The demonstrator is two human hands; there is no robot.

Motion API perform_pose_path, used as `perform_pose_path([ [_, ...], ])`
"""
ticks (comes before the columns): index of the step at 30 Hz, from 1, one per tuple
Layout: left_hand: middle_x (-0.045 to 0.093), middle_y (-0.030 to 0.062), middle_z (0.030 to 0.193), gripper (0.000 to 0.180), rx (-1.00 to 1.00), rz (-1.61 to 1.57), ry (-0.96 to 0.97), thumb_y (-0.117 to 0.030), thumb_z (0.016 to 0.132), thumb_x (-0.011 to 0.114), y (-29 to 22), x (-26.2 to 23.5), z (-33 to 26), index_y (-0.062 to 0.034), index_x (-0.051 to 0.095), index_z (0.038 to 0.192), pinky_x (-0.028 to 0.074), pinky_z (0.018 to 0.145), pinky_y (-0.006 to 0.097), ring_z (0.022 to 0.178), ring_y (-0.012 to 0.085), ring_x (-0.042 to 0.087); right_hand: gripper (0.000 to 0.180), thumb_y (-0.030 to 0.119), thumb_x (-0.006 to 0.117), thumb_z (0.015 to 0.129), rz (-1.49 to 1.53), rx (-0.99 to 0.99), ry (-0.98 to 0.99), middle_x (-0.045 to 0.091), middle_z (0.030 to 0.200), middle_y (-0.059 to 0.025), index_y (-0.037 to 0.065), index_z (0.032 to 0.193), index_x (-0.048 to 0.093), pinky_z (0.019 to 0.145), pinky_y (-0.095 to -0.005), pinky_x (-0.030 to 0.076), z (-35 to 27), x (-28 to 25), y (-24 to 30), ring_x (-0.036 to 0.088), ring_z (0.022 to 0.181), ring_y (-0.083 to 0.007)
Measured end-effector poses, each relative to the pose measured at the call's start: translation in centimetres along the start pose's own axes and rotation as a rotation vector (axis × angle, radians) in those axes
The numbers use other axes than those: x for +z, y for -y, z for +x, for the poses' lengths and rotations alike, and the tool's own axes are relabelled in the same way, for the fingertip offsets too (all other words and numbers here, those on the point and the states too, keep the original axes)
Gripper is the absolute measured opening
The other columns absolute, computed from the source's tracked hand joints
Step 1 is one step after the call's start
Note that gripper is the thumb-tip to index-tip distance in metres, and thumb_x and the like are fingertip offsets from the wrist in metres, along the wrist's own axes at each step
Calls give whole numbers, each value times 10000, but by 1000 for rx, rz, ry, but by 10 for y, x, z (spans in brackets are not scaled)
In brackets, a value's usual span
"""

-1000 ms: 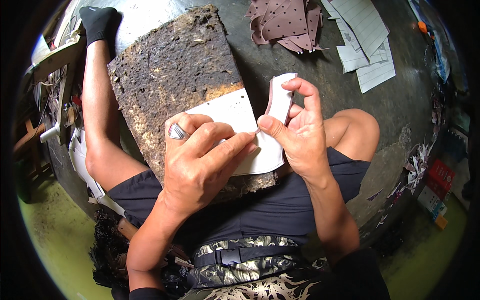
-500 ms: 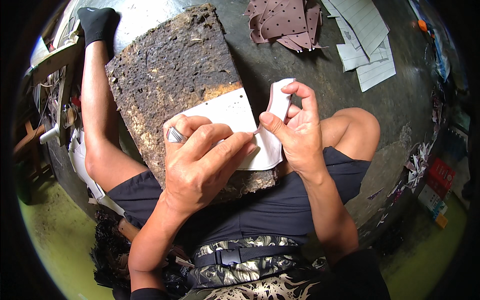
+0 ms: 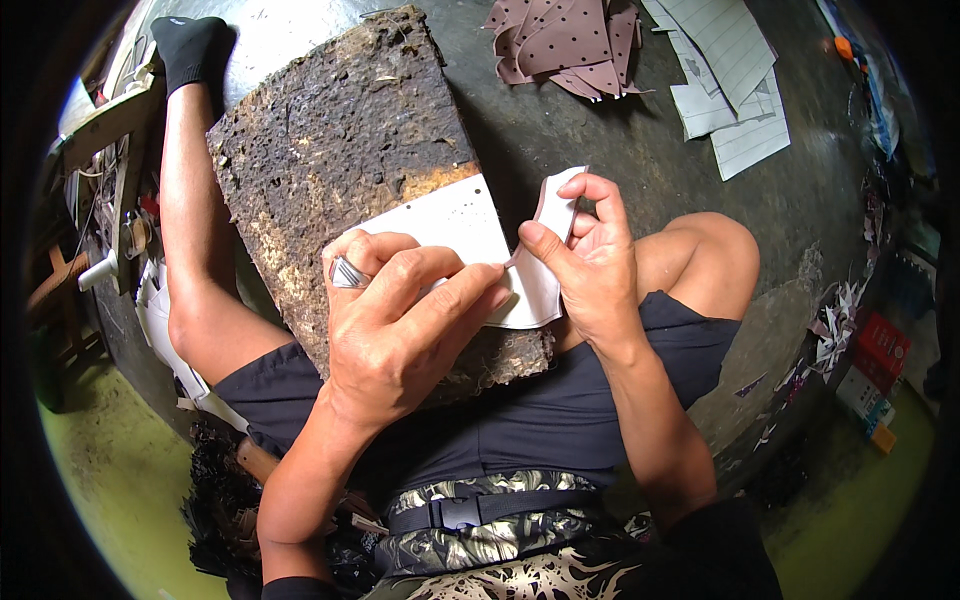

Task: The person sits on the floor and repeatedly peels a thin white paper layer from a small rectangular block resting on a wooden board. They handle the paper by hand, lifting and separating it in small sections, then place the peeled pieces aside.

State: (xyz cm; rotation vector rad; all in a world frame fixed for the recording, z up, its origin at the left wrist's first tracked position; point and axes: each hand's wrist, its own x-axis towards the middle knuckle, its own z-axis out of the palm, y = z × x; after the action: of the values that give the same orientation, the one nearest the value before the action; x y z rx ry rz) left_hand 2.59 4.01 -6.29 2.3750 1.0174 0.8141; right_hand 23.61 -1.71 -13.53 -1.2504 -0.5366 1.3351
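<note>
A cut piece of thin white sheet material (image 3: 450,217), with black dots and a pinkish edge, lies partly on a rough, worn board (image 3: 340,130) across my lap. My left hand (image 3: 405,310), a ring on one finger, rests over it, its thumb and fingertips closed at the piece's curved edge. Beside it, the narrow end of the piece bends upward off the board. My right hand (image 3: 600,270) grips that raised end between thumb and curled fingers. Whatever lies under my left palm is hidden.
Beyond the board, a pile of mauve pieces with black dots (image 3: 565,45) lies on the dark floor. White lined pattern sheets (image 3: 735,80) are to its right. Scraps (image 3: 835,320) and a red package (image 3: 880,350) lie at the far right. A wooden frame (image 3: 110,130) stands left.
My right hand and the raised end have dipped slightly toward me. The lower edge of the white piece has shifted a little upward. My left hand stays nearly in place.
</note>
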Motion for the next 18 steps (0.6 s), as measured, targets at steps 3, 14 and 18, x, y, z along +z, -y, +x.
perform_pose_path([
  [3, 711, -23, 994, 345, 10, -1, -3, -166, 800, 1005, 0, 0, 0, -138, 857, 1110, 444, 875, 428, 897, 207, 653, 462, -79, 785, 1060, -5, -2, -16, 724, 980, -43, 106, 1383, 511, 768, -260, 584, 0, -2, -4, 718, 895, -87],
  [14, 709, -36, 984, 329, 10, 27, -3, -189, 798, 1003, -2, 1, 3, -157, 859, 1092, 438, 901, 438, 891, 202, 656, 326, -46, 829, 1037, -100, 32, -97, 707, 998, -4, 94, 1229, 606, 765, -248, 575, -1, -11, -16, 689, 904, -56],
  [18, 713, -33, 993, 319, 55, 55, 5, -211, 801, 993, 1, 2, 5, -166, 863, 1089, 441, 908, 440, 900, 207, 663, 218, 38, 818, 1060, -428, 36, -103, 727, 1123, -78, 81, 1240, 703, 840, -323, 596, 3, -14, -2, 714, 957, -139],
])
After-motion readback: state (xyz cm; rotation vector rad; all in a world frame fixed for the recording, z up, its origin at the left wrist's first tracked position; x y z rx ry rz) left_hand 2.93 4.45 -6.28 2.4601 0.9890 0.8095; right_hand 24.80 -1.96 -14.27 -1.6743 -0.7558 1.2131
